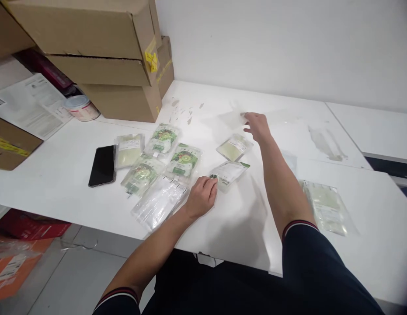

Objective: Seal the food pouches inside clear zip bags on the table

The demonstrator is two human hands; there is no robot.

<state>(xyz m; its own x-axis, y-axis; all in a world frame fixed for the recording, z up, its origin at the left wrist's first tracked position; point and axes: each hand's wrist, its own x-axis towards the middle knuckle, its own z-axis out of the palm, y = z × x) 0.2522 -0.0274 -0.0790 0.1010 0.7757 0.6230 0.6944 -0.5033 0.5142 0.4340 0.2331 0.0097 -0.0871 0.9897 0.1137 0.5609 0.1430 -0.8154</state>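
My left hand [201, 199] pinches the near-left end of a white and green pouch [234, 172], whose printed words include "Smoothie". My right hand [256, 125] reaches out over the far side of the table, fingers drawn together at a faint, see-through thing that I cannot make out. Just below that hand lies a clear packet of pale green powder [234, 148]. Left of my left hand are several green-printed pouches in clear wrap, one of them showing a kiwi bowl [184, 161]. A stack of clear plastic sleeves [160, 201] rests beside my left wrist.
A black phone [102, 166] lies left of another powder packet [129, 150]. Cardboard boxes [118, 70] are stacked at the back left, with a round tin [81, 108] beside them. More bagged packets [326, 208] lie right of my right arm. The white table [236, 236] meets a wall behind.
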